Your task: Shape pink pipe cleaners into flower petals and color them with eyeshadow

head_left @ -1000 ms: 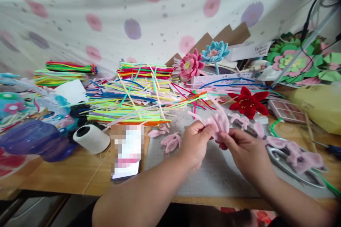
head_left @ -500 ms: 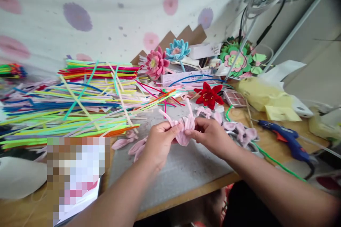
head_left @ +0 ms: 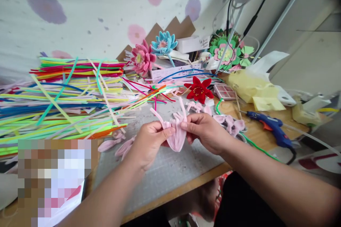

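A pale pink pipe-cleaner petal hangs between my two hands above the grey cutting mat, its rounded tip down and two loose stem ends sticking up. My left hand pinches its left edge between thumb and fingers. On the opposite edge, my right hand grips with thumb and forefinger. More pink petals lie on the mat left of my left hand. Another group of pink looped pieces rests beyond my right hand. Behind the held petal sits a red pipe-cleaner flower.
Heaps of coloured pipe cleaners cover the table's left side. A blue glue gun lies at right, near a yellow plastic bag. Pink and blue fluffy flowers stand at the back. A partly pixelated screen is at lower left.
The view has shifted to the right, so everything sits further left. Both hands keep hold of the petal, which now shows more of its flat front between them.
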Demonstrator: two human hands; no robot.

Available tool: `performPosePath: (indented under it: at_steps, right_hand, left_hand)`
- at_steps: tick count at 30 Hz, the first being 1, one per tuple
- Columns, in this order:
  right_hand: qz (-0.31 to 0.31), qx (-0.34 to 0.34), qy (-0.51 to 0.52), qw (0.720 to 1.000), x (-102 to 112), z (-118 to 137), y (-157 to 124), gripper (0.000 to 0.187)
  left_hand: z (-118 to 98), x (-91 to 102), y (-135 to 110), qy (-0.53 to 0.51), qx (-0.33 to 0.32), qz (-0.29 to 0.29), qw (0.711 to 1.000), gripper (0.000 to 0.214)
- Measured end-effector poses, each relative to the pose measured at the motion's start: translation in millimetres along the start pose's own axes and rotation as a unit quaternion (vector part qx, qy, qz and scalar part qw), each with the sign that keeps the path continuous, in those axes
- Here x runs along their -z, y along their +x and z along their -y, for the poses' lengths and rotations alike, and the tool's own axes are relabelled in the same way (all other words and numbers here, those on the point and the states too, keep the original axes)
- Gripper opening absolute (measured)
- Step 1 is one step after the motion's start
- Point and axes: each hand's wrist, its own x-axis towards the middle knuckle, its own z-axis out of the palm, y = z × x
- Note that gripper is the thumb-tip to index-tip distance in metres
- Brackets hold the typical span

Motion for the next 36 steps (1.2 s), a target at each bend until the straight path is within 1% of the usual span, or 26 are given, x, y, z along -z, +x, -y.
performPosePath:
  at_steps: [4,8,11,15,20,24,27,31,34,36]
  right_hand:
    - [-0.022,0.020,-0.026,0.999,-1.7,0.1,0.0,0.033]
    - [-0.034,0.026,-0.056,0.998,-4.6,-1.4,0.2,0.035]
    - [-0.017,0.016,-0.055,0.998,-4.0,-1.2,-0.1,0.036]
    - [0.014,0.014,-0.052,0.998,-0.3,-1.7,0.4,0.035]
    - [0.001,0.033,-0.076,0.997,0.3,-3.6,2.3,0.029]
    - [0.000,0.049,-0.072,0.996,-1.2,-3.1,2.2,0.029]
    - [0.002,0.051,-0.077,0.996,-1.2,-3.4,1.8,0.029]
    - [0.012,0.037,-0.115,0.993,-0.6,-4.5,1.9,0.028]
    - [0.009,0.052,-0.163,0.985,-0.8,-3.1,1.8,0.020]
    - [0.004,0.068,-0.188,0.980,-0.7,-1.4,1.7,0.015]
  left_hand:
    - [-2.2,-2.6,-1.4,0.007,0.032,0.022,0.999,0.024]
    - [-2.4,-4.4,-2.6,0.032,0.031,0.028,0.999,0.028]
    - [-2.4,-4.2,-2.6,0.044,0.028,0.026,0.998,0.028]
    - [-3.0,-3.6,-2.4,0.036,0.035,0.037,0.998,0.020]
    - [-2.7,-3.5,-2.6,0.043,0.048,0.052,0.997,0.017]
    - [-1.8,-2.5,-2.6,0.044,0.056,0.067,0.995,0.019]
    - [-1.2,-1.6,-2.1,0.040,0.066,0.067,0.995,0.020]
    - [0.0,-1.4,-1.1,0.061,0.063,0.060,0.994,0.019]
    - [1.2,-1.4,-0.7,0.093,0.056,0.058,0.992,0.020]
    - [1.1,-1.4,-0.9,0.093,0.056,0.059,0.992,0.023]
